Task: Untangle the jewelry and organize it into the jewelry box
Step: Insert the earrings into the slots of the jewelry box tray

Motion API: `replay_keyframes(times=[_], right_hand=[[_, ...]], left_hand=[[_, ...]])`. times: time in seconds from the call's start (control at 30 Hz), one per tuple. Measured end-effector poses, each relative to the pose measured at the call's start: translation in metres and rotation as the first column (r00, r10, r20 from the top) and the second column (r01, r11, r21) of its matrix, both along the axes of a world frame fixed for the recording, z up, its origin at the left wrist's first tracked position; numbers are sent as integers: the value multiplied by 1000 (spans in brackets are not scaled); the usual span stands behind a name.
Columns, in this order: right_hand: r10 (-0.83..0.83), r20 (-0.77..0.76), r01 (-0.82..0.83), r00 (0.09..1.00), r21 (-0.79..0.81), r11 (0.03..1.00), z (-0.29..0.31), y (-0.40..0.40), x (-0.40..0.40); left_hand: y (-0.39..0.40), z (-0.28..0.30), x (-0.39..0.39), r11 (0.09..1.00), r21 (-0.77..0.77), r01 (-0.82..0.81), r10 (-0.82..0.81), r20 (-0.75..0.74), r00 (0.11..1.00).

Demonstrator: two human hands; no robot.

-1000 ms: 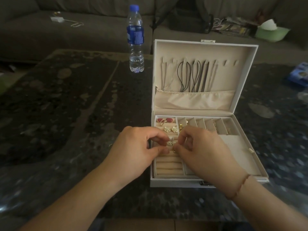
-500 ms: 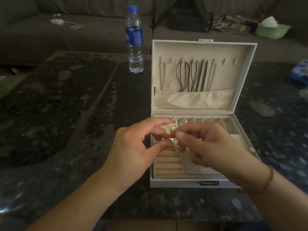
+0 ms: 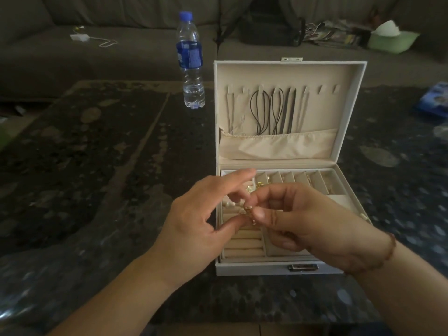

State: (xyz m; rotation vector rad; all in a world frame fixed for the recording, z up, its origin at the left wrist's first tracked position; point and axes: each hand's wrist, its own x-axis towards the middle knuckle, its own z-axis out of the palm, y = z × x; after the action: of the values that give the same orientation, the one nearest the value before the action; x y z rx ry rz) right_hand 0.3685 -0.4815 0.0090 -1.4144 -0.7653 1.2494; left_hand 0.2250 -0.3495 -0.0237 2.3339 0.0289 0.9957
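Observation:
A white jewelry box (image 3: 278, 269) stands open on the dark table, its lid upright with black cords (image 3: 269, 112) hanging from hooks above a cream pocket. Both hands hover over the box's left ring rolls. My right hand (image 3: 312, 229) pinches a small gold piece of jewelry (image 3: 249, 210) between thumb and forefinger. My left hand (image 3: 194, 221) meets it there, thumb touching the piece from below, index finger stretched out over the tray. Gold and pearl earrings (image 3: 253, 187) lie in the back compartments, partly hidden by my fingers.
A water bottle (image 3: 190, 61) stands behind the box on the left. A grey sofa runs along the back with a charger (image 3: 80, 37), a black bag (image 3: 269, 23), magazines and a green tissue box (image 3: 392, 40). A blue packet (image 3: 434, 100) lies at the right edge.
Both hands have lifted slightly off the ring rolls with the small gold piece. My left index finger has straightened out and my right hand has turned, its wrist dropping lower.

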Motion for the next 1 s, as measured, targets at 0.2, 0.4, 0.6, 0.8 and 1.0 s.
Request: replay_keyframes(times=[0.2, 0.4, 0.6, 0.8, 1.0], right_hand=[[-332, 645, 224, 688, 247, 943, -4, 2, -12], [-463, 717, 155, 522, 454, 877, -11, 3, -17], [-481, 783, 89, 394, 488, 868, -15, 5, -17], [-440, 846, 38, 301, 450, 892, -21, 6, -16], [-302, 934, -76, 191, 321, 944, -13, -1, 5]], left_hand=[[-6, 11, -1, 875, -446, -187, 116, -182, 976], [-9, 22, -3, 699, -702, -140, -72, -264, 962], [-8, 22, -2, 605, -782, -153, -77, -249, 966], [-10, 24, 0, 597, -778, -195, -37, -270, 962], [-4, 22, 2, 686, -678, -264, 26, -340, 940]])
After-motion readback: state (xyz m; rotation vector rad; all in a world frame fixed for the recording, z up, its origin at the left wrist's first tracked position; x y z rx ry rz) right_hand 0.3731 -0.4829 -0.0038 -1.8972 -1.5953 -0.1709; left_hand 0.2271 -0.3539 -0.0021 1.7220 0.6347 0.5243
